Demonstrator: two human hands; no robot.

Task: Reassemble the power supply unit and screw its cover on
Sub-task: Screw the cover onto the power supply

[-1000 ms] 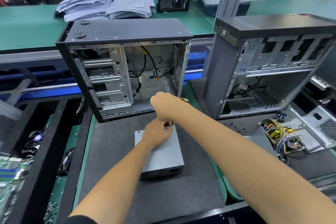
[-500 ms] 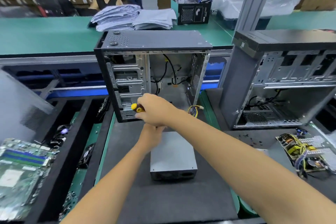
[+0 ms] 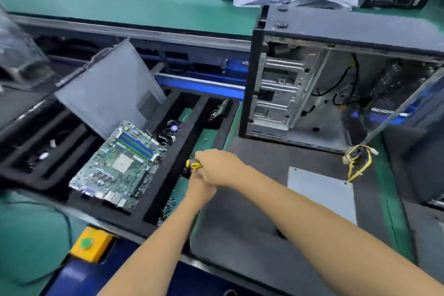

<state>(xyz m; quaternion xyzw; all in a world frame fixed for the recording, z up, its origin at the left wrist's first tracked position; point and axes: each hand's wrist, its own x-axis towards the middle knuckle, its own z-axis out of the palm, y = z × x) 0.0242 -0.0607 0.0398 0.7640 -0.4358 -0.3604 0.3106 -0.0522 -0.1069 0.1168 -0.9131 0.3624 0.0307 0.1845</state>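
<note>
Hands at frame centre, over the tray edge: right hand [image 3: 217, 167] grips yellow-black screwdriver [image 3: 193, 165]; left hand [image 3: 200, 187] tucked beneath it, grip unclear. Power supply unit [image 3: 320, 193] lies right of centre on dark mat [image 3: 240, 235], cover on. Suggest: pick a screw from tray, seat tip squarely before driving.
</note>
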